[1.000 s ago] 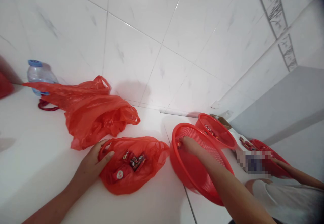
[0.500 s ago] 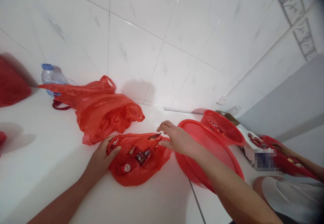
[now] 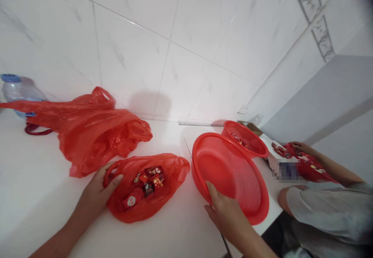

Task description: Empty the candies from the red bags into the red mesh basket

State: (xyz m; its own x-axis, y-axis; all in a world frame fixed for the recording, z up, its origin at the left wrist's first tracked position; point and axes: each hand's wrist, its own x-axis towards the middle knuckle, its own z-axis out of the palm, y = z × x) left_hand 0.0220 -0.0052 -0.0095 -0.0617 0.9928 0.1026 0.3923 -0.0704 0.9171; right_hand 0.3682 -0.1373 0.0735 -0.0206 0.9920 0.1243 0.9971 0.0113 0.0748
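Note:
My left hand (image 3: 100, 188) grips the left edge of a red plastic bag (image 3: 136, 213), holding its mouth spread. Several wrapped candies (image 3: 159, 180) in red, gold and dark wrappers lie inside, beside a red item with a round white label (image 3: 131, 201). To the right, my right hand (image 3: 227, 211) is closed on the near rim of a large red plastic basket (image 3: 247, 172) with mesh sides. The basket is tilted, and no candies show in it. Some of its near side is hidden behind my hand.
Behind the bag lies a crumpled red plastic bag (image 3: 96, 126). A blue-capped bottle (image 3: 14, 91) stands at the far left by the tiled wall. A smaller red basket (image 3: 253, 143) holds candies. At the right, another person's hand (image 3: 300, 146) is at a red container (image 3: 313, 172).
My right hand has left the bag's right side and gripped the basket's rim. More candies show in the bag. The view has swung right; my left hand stays on the bag.

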